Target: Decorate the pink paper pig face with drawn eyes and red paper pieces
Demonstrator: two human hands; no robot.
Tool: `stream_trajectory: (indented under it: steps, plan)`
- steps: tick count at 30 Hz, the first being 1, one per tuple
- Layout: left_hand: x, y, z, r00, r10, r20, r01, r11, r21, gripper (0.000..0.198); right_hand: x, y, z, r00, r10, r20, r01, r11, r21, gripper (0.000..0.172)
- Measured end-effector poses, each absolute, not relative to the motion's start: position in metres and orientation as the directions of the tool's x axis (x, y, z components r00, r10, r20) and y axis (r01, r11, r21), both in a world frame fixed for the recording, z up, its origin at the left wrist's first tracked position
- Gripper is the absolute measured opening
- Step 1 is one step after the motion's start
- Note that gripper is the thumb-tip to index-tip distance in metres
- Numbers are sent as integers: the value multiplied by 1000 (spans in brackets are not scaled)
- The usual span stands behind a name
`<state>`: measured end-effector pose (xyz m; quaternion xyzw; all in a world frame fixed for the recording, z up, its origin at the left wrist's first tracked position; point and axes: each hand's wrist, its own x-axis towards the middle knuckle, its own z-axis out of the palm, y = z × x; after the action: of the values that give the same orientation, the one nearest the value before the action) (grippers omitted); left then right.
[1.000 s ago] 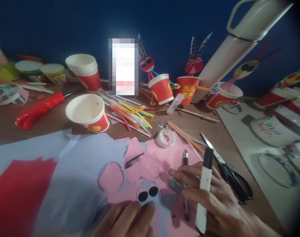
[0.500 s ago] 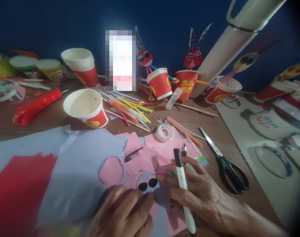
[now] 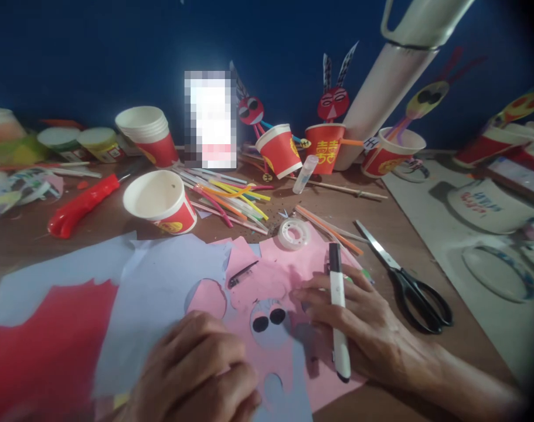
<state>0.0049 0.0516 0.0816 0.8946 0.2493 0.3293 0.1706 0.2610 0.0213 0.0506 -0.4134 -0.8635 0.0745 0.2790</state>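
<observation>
Paper face (image 3: pixel 271 338) just left of my right hand (image 3: pixel 366 322).
That hand grips a marker (image 3: pixel 339 310) between its fingers, scissors (image 3: pixel 402 281) lying to its right; my left hand (image 3: pixel 200 369) is curled, whether around something I cannot tell.

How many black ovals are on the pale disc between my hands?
2: the left oval, nearer your left hand, and the right oval, nearer your right hand. Both show fully.

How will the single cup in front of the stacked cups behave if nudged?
The single cup would likely slide easily: its walls look thin and papery. It could tip and roll in an arc, its rim being wider than its base.
</observation>
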Motion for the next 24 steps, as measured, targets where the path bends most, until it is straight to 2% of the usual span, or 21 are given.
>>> stream_trajectory:
  steps: [2,5,9,11,17,24]
  plan:
    - [4,57,81,657,592,466,374,-793,481,17,263,22,51,-497,765,409,689,634,-350,22]
    - [6,61,74,672,665,325,504,-733,458,21,270,24,49,-489,772,405,703,625,-341,26]
    - [11,61,69,706,691,155,600,-700,386,43,280,26,43,-433,796,423,748,579,-323,29]
    - [15,61,70,715,687,127,606,-700,378,48,284,26,42,-418,805,421,759,564,-325,29]
    - [23,64,72,716,698,15,642,-667,379,44,291,27,44,-399,818,413,778,541,-320,32]
    - [25,65,73,731,683,4,630,-676,383,39,292,27,46,-399,811,429,799,537,-272,31]
